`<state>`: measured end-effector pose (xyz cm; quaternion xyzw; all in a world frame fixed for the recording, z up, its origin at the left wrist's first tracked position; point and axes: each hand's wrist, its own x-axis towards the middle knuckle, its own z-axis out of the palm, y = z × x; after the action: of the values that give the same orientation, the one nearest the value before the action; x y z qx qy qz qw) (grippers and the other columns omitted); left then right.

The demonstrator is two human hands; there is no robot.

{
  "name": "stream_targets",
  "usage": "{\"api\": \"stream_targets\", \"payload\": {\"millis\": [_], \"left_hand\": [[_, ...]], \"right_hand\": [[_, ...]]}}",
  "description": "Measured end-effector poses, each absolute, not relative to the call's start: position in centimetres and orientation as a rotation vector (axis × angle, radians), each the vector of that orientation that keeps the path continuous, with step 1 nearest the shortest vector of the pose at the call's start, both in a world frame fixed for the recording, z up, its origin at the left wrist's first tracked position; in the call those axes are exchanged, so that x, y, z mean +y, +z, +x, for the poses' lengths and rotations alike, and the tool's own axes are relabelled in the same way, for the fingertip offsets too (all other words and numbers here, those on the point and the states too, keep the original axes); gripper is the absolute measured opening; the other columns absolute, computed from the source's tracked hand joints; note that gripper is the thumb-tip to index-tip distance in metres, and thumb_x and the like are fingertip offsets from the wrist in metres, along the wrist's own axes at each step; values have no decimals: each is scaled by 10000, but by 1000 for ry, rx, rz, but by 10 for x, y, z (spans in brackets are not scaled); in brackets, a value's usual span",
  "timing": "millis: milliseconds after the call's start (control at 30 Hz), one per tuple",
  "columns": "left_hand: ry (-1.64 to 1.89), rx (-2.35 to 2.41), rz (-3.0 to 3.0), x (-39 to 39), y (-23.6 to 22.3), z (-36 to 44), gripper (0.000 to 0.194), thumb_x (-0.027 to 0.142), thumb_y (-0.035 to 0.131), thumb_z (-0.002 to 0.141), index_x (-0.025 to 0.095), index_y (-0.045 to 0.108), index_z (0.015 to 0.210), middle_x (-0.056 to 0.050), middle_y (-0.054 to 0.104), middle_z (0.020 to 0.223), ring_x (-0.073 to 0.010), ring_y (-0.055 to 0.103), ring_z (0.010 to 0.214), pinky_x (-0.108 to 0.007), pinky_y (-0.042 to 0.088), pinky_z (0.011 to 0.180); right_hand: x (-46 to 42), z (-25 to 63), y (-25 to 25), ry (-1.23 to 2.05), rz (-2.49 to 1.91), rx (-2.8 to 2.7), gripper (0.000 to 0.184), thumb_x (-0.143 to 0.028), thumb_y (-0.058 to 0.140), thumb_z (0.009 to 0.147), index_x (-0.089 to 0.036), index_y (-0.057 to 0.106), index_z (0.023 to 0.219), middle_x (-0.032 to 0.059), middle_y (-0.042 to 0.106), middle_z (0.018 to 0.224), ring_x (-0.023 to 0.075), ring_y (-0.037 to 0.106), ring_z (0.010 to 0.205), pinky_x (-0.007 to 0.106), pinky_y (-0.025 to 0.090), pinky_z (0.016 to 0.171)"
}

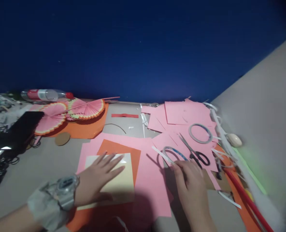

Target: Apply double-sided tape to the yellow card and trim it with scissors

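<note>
My left hand (99,178), fingers spread, lies flat on a pale yellow sheet (125,190). An orange sheet (136,158) and a larger pink sheet (155,193) lie beneath it. Closed at the right, my right hand (191,183) grips a roll of tape (175,149) with blue on its inner side. A narrow white strip (161,153) sticks out to the upper left from the same fingers; whether it is joined to the roll I cannot tell. Just beyond this hand are black-handled scissors (193,153), their blades parted, on pink paper.
Another tape roll (200,133) lies on cut pink paper (181,112). Pink paper fans (87,109), a bottle (46,94) and a black object (22,129) occupy the left. A red strip (125,115) lies at the back. A pale wall (266,112) bounds the right side.
</note>
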<state>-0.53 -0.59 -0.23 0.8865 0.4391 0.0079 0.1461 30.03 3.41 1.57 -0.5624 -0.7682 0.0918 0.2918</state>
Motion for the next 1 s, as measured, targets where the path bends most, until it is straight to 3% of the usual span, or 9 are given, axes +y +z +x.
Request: {"api": "stream_targets", "payload": {"millis": [100, 200, 333, 467, 567, 633, 800, 933, 1000], "left_hand": [[9, 1168, 2542, -15, -18, 17, 838, 545, 569, 747, 217, 207, 1427, -164, 168, 1467, -380, 146, 1339, -619, 173, 1009], [58, 1162, 2585, -3, -9, 30, 778, 619, 417, 809, 241, 152, 1435, -85, 129, 1490, -286, 107, 1367, -544, 137, 1073], [376, 1673, 2568, 11, 26, -5, 594, 627, 420, 804, 289, 393, 1292, 6, 409, 1375, -211, 329, 1275, -400, 189, 1096], [564, 2444, 2053, 2, 59, -95, 393, 428, 401, 881, 135, 469, 1134, -134, 538, 1124, -271, 488, 1037, -409, 380, 870], [560, 2747, 1655, -14, 70, -144, 330, 501, 455, 828, 180, 526, 857, -40, 518, 723, -210, 487, 664, -313, 345, 579], [586, 2730, 1504, -22, 71, -148, 337, 503, 372, 869, 196, 507, 826, 1, 447, 589, -156, 430, 538, -256, 300, 503], [624, 2203, 1611, -2, 61, -103, 412, 482, 366, 893, 225, 387, 1215, 2, 600, 882, -141, 585, 778, -238, 468, 671], [555, 2213, 1740, 30, 63, -81, 532, 535, 468, 818, 130, 506, 1159, -132, 557, 1125, -296, 500, 1066, -420, 378, 911], [508, 2108, 1785, 35, 72, -76, 474, 530, 405, 860, 165, 532, 1134, -70, 617, 981, -229, 577, 905, -353, 443, 812]], "right_hand": [[39, 300, 6, 169, -1432, -2060, 210, -314, 421, 906, -165, 537, 816, 57, 577, 776, 195, 498, 764, 412, 334, 877], [45, 298, -6, 115, -1397, -2140, 266, -356, 387, 909, -161, 547, 825, 70, 592, 778, 213, 512, 747, 415, 355, 835], [46, 293, -18, 220, -1412, -2208, 296, -399, 390, 897, -176, 567, 816, 53, 606, 772, 220, 526, 744, 417, 348, 818], [42, 287, -19, 364, -1510, -2178, 294, -423, 416, 889, -186, 577, 825, 43, 609, 776, 219, 516, 756, 432, 320, 842], [43, 282, -17, 357, -1530, -2189, 305, -424, 411, 892, -184, 578, 806, 49, 601, 769, 224, 508, 765, 443, 307, 844], [44, 280, -17, 324, -1545, -2198, 300, -414, 410, 894, -180, 582, 821, 56, 597, 799, 226, 512, 797, 446, 302, 851], [42, 279, -25, 245, -1570, -2172, 261, -358, 396, 901, -197, 566, 1015, 57, 595, 934, 221, 514, 898, 478, 280, 905], [41, 279, -21, 289, -1576, -2096, 265, -379, 421, 881, -199, 568, 1009, 74, 580, 983, 240, 509, 941, 497, 309, 908], [39, 279, -3, 433, -1537, -2006, 275, -388, 440, 877, -208, 540, 1058, 76, 562, 1063, 229, 513, 991, 434, 378, 886]]}}
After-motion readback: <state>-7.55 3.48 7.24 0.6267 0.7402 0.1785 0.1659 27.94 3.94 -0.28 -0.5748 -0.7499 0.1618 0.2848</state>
